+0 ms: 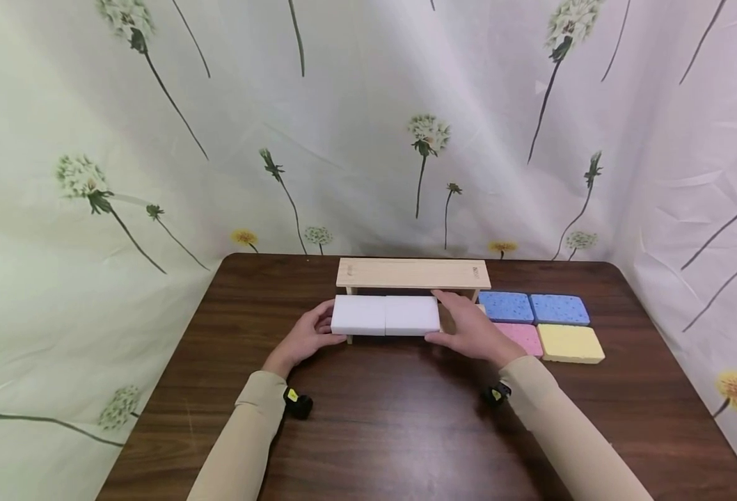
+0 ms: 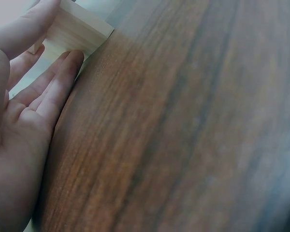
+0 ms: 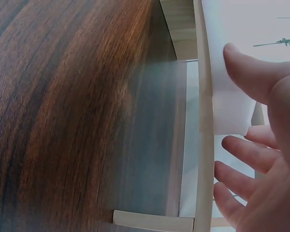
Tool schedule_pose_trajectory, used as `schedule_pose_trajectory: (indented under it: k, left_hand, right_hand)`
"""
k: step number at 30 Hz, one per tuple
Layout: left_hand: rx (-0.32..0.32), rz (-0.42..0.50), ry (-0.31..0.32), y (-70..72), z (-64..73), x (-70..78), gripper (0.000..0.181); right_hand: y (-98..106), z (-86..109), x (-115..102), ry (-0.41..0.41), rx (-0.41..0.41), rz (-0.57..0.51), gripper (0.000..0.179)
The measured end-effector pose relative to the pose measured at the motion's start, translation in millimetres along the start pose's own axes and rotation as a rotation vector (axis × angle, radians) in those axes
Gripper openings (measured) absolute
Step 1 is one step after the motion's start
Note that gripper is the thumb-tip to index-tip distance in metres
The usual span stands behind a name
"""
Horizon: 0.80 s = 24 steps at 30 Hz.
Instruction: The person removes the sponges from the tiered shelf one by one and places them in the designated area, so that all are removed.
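Note:
Two white foam blocks, the left one (image 1: 359, 315) and the right one (image 1: 413, 315), lie end to end on the front, lower board of a light wooden two-step rack (image 1: 413, 273). My left hand (image 1: 305, 339) is at the left end of the pair, its thumb low at the front and its other fingers beside the end. In the left wrist view those fingers extend beside the rack's wood. At the right end is my right hand (image 1: 471, 330). The right wrist view shows its thumb touching the white block (image 3: 232, 106), with the other fingers spread near the board edge.
Right of the rack, sponges lie on the dark wooden table (image 1: 374, 431): two blue sponges (image 1: 504, 307), a pink sponge (image 1: 520, 337) partly behind my right hand, and a yellow sponge (image 1: 571, 343). A flowered curtain (image 1: 355, 139) hangs behind the table.

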<state>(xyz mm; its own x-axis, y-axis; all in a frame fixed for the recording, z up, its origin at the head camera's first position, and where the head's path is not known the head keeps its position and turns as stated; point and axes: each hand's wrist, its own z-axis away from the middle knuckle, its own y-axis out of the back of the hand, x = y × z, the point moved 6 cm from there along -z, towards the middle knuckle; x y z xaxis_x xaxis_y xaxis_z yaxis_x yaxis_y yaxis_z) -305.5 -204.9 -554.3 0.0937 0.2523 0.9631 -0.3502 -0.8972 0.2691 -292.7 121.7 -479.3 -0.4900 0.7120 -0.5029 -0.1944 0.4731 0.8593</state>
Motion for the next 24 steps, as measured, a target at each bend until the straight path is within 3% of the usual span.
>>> schedule_pose_trajectory:
  k: [24]
  left_hand:
    - [0.005, -0.006, 0.011, 0.7, 1.3, 1.4, 0.083]
  right_hand:
    - [-1.5, 0.7, 0.8, -0.027, 0.02, -0.007, 0.084]
